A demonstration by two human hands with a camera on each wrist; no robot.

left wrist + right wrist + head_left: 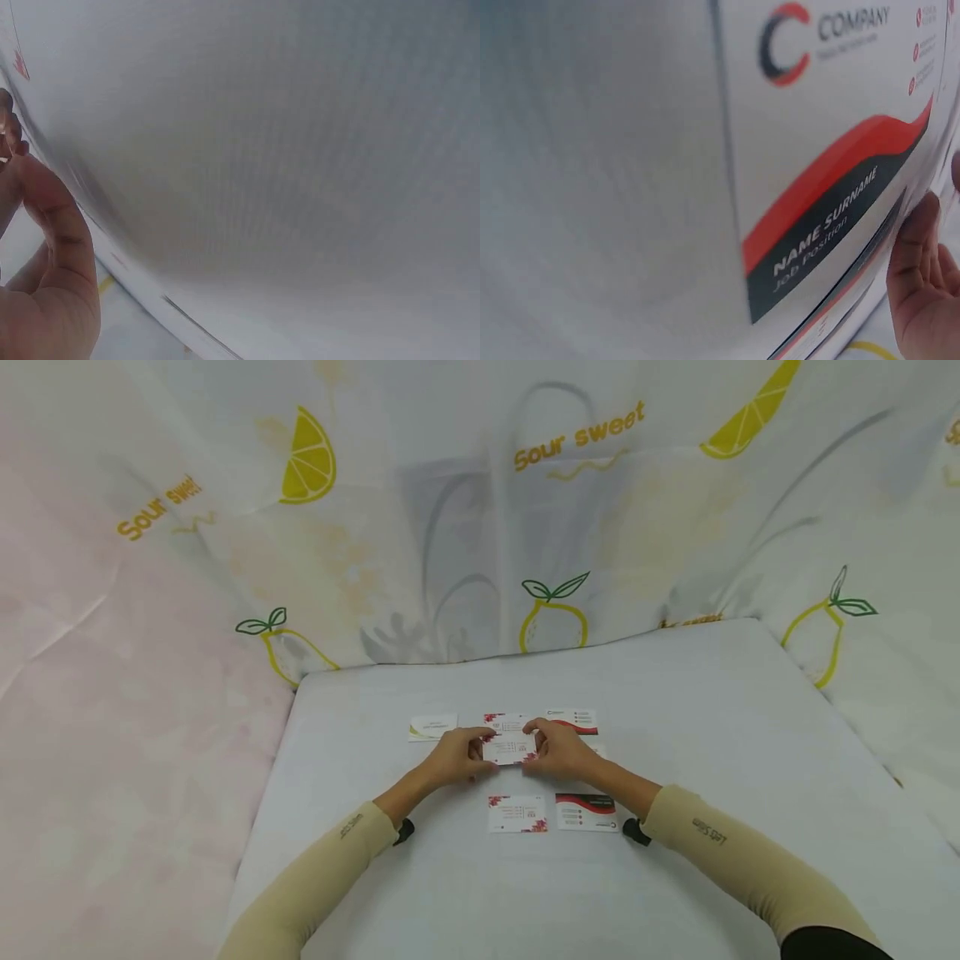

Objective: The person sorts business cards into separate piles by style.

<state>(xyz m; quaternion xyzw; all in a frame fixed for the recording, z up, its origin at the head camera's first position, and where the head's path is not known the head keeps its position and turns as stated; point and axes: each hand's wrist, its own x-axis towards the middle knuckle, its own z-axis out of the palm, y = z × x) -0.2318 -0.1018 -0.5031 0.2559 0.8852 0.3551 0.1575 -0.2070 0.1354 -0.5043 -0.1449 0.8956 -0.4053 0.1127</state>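
My left hand (pixel 459 756) and right hand (pixel 562 750) pinch a white business card (pixel 509 749) with red floral corners by its opposite side edges, in the head view. Just beyond it lies a matching floral card (pixel 504 720), partly covered by the held one in this view. In the left wrist view, the thumb and fingers of the left hand (pixel 56 262) come together at the left edge. The right hand (pixel 926 277) shows bent fingers in the right wrist view, beyond a white card (pixel 832 142) with a red and black wave.
On the white table (pixel 360 893) lie a card with a yellow-green curve (pixel 432 727), a red-waved card (pixel 573 720), another floral card (pixel 517 814) and a dark-topped red card (pixel 587 812). One card (pixel 599 749) is mostly hidden behind the right hand. A lemon-print curtain (pixel 465 527) hangs behind.
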